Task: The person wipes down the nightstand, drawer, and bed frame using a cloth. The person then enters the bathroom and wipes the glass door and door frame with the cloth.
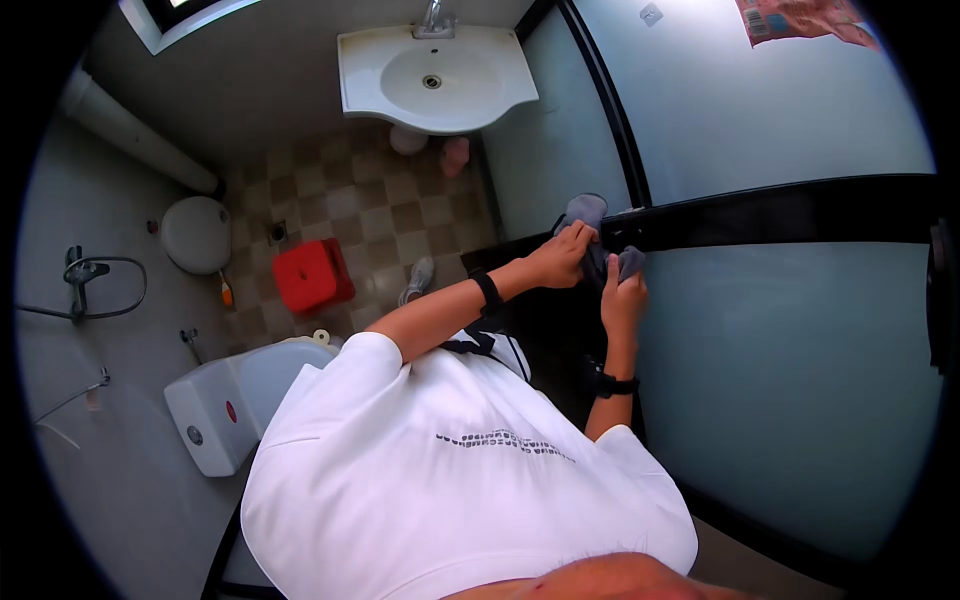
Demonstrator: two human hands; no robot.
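Note:
My left hand (pixel 562 257) is closed on a grey cloth (pixel 586 208), part of which sticks up beyond the fingers. Just to its right, my right hand (pixel 624 296) grips another part of grey cloth, with the thumb pointing up along it. I cannot tell whether this is one piece or two. Both hands are close together beside the black frame (pixel 720 215) of a frosted glass partition (pixel 770 380). Whether the cloth touches the frame is unclear. Each wrist has a black band.
A white washbasin (pixel 360 75) with a tap (pixel 434 22) stands ahead. On the checkered floor (pixel 340 205) is a red stool (pixel 312 274). To the left are a lidded white bin (pixel 196 235), a toilet (pixel 215 410) and a shower mixer (pixel 85 270). A pink packet (pixel 800 20) is at upper right.

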